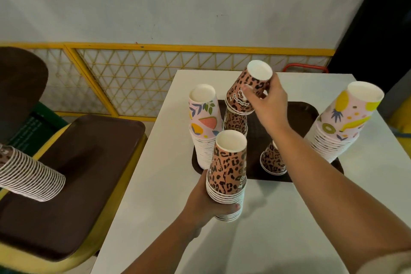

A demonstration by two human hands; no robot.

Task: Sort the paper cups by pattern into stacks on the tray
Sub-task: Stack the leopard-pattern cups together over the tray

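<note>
— What are you holding right now?

— My right hand [268, 101] has its fingers and thumb clamped on a few nested brown leopard-print paper cups [246, 93], upside down and tilted, just above the leopard stack [235, 121] standing at the 12 o'clock end of the dark brown plastic tray [308, 115]. My left hand [206, 203] is wrapped tight around the lower rims of a second leopard-print pile [228, 173], held upright at the tray's 6 o'clock edge, over the white table [278, 229].

— How do they feel?

— I'd judge them very light and thin-walled. Squeeze mid-wall and the paper will probably buckle, so I grip near the rolled rims, where the cup is stiffest. Nested, they're firmer, but the waxy sides may slide apart if I tilt too far.

— And the rest?

— A pink fruit-and-leaf patterned stack [205, 131] stands at 9 o'clock on the tray, a pink pineapple-and-kiwi stack [342, 122] at 3 o'clock, and a short leopard pile [272, 159] sits partly hidden behind my right forearm. Tall stacks look tippy; I'd lower cups straight down.
</note>
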